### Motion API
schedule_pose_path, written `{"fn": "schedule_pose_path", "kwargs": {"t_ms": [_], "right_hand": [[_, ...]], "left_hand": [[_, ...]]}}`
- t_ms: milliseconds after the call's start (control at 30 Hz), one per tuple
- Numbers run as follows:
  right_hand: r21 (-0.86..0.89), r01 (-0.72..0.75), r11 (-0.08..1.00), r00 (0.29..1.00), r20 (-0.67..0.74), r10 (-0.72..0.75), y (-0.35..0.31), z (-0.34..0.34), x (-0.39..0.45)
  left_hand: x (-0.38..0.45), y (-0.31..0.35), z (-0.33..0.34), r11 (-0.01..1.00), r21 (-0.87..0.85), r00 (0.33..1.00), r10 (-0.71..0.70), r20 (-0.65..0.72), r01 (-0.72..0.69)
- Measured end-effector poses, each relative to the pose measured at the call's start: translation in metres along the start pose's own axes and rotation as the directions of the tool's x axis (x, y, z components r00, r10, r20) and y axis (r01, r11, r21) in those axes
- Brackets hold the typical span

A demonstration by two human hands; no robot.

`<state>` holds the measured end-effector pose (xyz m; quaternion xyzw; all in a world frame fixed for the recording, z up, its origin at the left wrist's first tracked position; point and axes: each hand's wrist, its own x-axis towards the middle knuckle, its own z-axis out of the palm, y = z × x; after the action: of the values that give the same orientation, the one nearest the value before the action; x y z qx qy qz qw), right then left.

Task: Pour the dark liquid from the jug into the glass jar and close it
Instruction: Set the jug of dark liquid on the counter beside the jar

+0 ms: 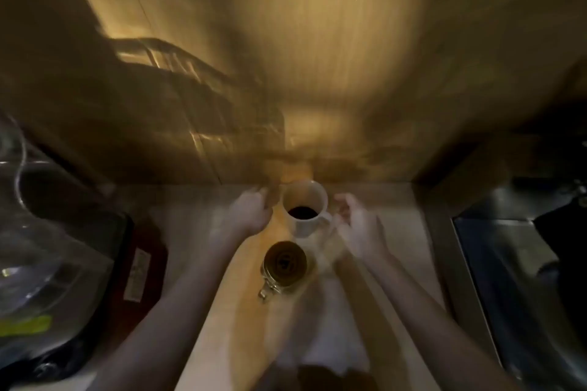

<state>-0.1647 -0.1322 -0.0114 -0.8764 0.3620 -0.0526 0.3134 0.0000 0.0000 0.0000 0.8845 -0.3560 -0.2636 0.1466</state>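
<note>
Pour not begun — jug [305, 208] holds dark liquid at counter's [394, 251] back edge; glass jar [285, 261] looks unfilled. Left hand [249, 211], right hand [355, 225] flank jug — loosely open, empty.

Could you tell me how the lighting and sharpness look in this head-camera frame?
Head view: dim, warm yellow light, brightest on the wall above the white jug; motion blur smears the right hand and the wall; the glass jar and left hand read only slightly clearer; wide-angle distortion bends the edges, which fall into shadow.

White jug [305, 212] holding dark liquid [303, 212]; amber-tinted glass jar [285, 263]; pale countertop [197, 232]; yellow-brown wall [317, 41]
</note>
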Motion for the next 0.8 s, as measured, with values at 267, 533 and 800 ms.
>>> {"fn": "schedule_pose_path", "kwargs": {"t_ms": [267, 533, 800], "right_hand": [[0.266, -0.040, 0.963, 0.999, 0.020, 0.036, 0.012, 0.053, -0.006], [0.443, -0.042, 0.895, 0.997, -0.035, 0.064, 0.004, 0.049, -0.006], [0.373, -0.104, 0.922, 0.990, -0.049, 0.132, 0.000, 0.013, -0.003]], "left_hand": [[0.003, 0.000, 0.031, 0.969, -0.248, 0.996, 0.038, 0.086, -0.015], [0.003, 0.004, 0.029, 0.834, -0.542, 0.981, 0.001, 0.192, 0.105], [-0.018, 0.032, 0.012, 0.906, -0.423, 0.997, 0.043, 0.070, -0.009]]}}
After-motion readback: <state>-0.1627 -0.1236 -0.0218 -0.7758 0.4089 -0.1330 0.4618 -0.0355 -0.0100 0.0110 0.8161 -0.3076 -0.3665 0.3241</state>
